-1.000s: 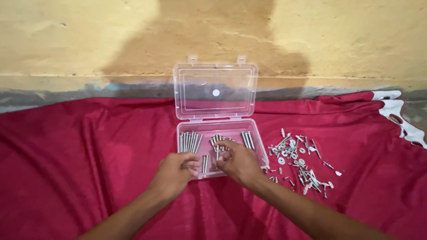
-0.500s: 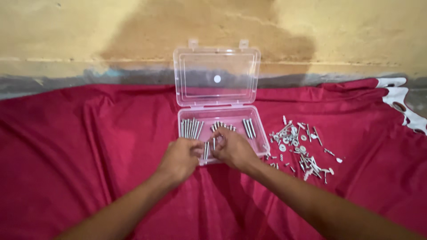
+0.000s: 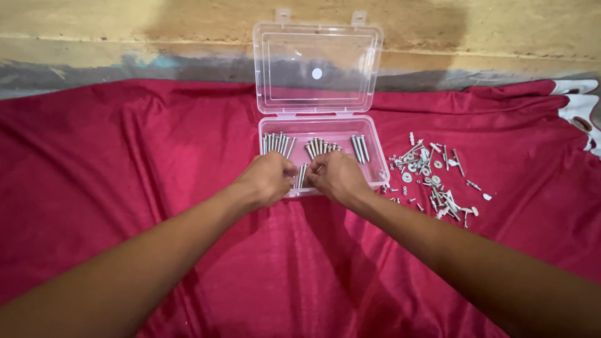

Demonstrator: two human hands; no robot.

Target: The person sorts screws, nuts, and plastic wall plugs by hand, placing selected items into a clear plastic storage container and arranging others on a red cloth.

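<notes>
Left hand [image 3: 270,178]: centre of frame, fingers curled together over the near edge of the clear plastic box [image 3: 370,139]; what they pinch, if anything, cannot be told.
Right hand [image 3: 337,177]: just beside, fingertips pressed together at a few long screws [image 3: 302,175] standing in the box's near part.
Box: centre, lid up, rows of screws along its far side.
Loose hardware [image 3: 432,178]: centre right, on the red cloth [image 3: 125,163].
Step, judged: arranging screws inside the box.
Next move: a fine pinch, keeping the neighbouring rows undisturbed.

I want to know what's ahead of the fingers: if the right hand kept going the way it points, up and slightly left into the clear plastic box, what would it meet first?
Probably the small bunch of silver screws at the right hand fingertips; depth is unclear.
</notes>
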